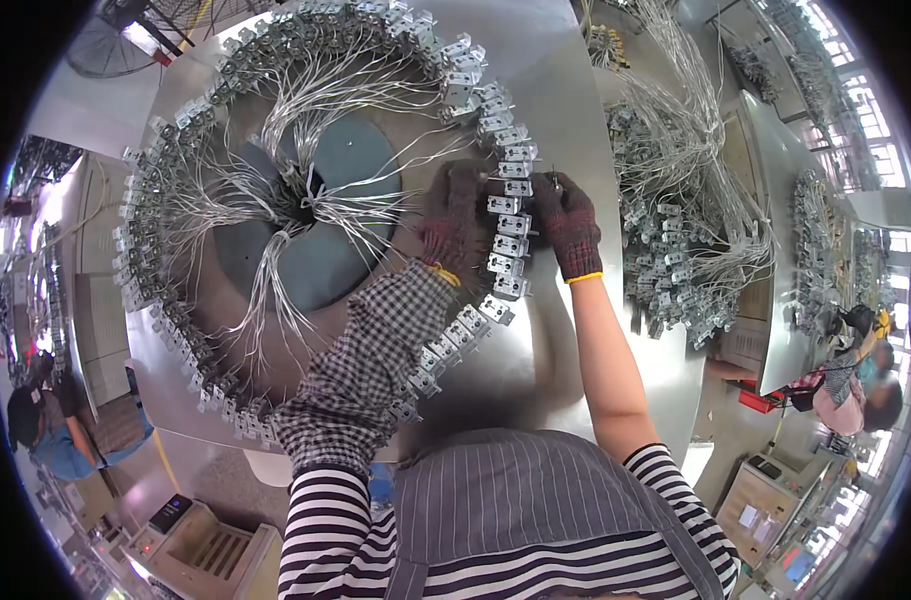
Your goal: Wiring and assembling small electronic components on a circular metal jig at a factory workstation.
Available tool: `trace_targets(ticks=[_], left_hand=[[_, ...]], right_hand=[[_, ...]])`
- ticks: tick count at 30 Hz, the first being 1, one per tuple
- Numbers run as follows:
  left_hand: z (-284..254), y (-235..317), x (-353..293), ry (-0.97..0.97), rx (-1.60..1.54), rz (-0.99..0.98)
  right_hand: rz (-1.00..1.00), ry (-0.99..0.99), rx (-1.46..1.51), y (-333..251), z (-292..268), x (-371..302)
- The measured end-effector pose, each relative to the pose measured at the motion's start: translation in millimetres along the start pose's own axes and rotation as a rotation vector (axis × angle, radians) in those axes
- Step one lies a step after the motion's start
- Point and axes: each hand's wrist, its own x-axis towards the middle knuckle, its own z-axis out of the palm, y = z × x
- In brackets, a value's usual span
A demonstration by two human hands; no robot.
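A large ring of small silver metal box-shaped parts [514, 224] stands on a round brown turntable [431, 120]; thin silvery wires [351, 215] run from them to a hole in the middle. My left hand [454, 212], in a dark maroon glove with a checked sleeve above it, is inside the ring, its curled fingertips up against the parts at the right side. What they grip is hidden. Just outside the ring, my right hand [570, 225], in a matching glove, has its fingers closed around something small and thin near the same parts.
Grey-blue plates [351, 155] lie around the central hole. The shiny metal table [546, 60] extends beyond the ring. To the right, a heap of similar parts with bundled wires [676, 160] lies close to my right arm. Other people [856, 390] work at far right and far left.
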Motion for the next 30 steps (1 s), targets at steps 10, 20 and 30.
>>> trace_targets(ticks=[10, 20, 30], left_hand=[[-8.8, -11.7, -0.4, -0.028, -0.028, 0.002], [-10.5, 2.8, -2.7, -0.034, 0.027, -0.103], [-15.5, 12.6, -16.5, -0.103, -0.024, -0.039]], right_hand=[[-0.057, -0.066, -0.161, -23.7, 1.9, -33.5], [0.096, 0.105, 0.463, -16.7, 2.7, -48.9], [-0.240, -0.074, -0.011, -9.9, -8.5, -41.5]])
